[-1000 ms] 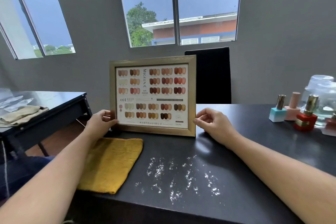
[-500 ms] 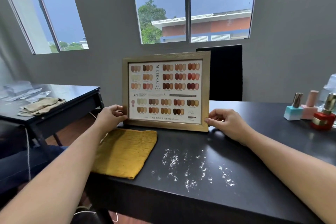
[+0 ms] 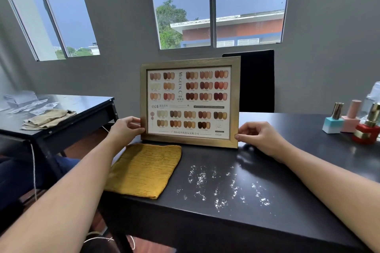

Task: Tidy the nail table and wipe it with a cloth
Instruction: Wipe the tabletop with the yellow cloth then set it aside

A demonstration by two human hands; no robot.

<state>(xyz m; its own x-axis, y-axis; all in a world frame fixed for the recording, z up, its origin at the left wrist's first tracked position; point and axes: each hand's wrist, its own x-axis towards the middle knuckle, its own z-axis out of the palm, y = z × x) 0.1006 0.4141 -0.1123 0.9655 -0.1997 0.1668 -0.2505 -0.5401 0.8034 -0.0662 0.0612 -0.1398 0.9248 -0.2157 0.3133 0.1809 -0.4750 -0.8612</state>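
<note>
Arms reach forward; left hand (image 3: 125, 128) and right hand (image 3: 258, 135) apparently pinch the frame (image 3: 190, 107) at its sides.

Framed colour chart (image 3: 190, 109): brand "MIGEEN C" runs vertically, top centre, btw the swatches (image 3: 206, 85), w/ small Chinese chars just below it. "024" sits at left of the mid divider, Chinese chars beside it. Along the bottom, one line of Chinese print, approx. "广州市北鸣化妆品有限公司". Captions under each swatch too small to read.
</note>
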